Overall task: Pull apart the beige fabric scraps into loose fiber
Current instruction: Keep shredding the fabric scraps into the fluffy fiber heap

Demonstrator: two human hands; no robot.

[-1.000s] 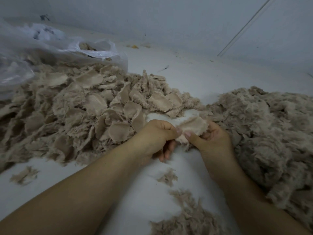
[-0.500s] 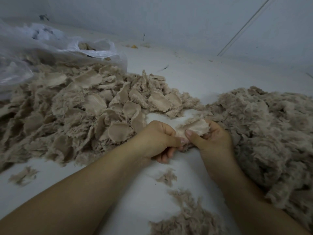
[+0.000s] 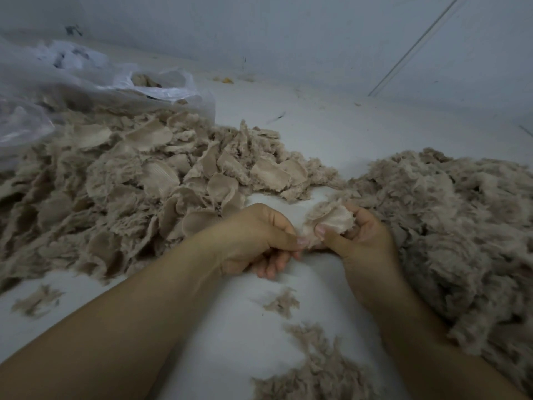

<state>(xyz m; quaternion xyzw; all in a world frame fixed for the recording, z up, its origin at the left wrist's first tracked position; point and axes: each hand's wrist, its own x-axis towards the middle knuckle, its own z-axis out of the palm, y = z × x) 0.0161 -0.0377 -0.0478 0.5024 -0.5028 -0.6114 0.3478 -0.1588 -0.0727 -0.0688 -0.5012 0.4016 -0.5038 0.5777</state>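
A beige fabric scrap [image 3: 331, 220] sits between both hands just above the white surface. My left hand [image 3: 259, 238] pinches its lower left edge between thumb and curled fingers. My right hand [image 3: 357, 238] grips the scrap's right side, thumb pressed on its front. A large heap of whole beige scraps [image 3: 121, 186] lies to the left. A fluffy heap of loose fiber [image 3: 450, 226] lies to the right, against my right wrist.
A clear plastic bag [image 3: 72, 82] lies open at the back left, behind the scrap heap. Small tufts of fiber [image 3: 282, 303] lie on the white surface [image 3: 230, 342] between my forearms and near the front edge. A pale wall rises behind.
The scrap has turned slightly in my hands and both thumbs have shifted their pinch along its lower edge. The heaps have stayed where they were.
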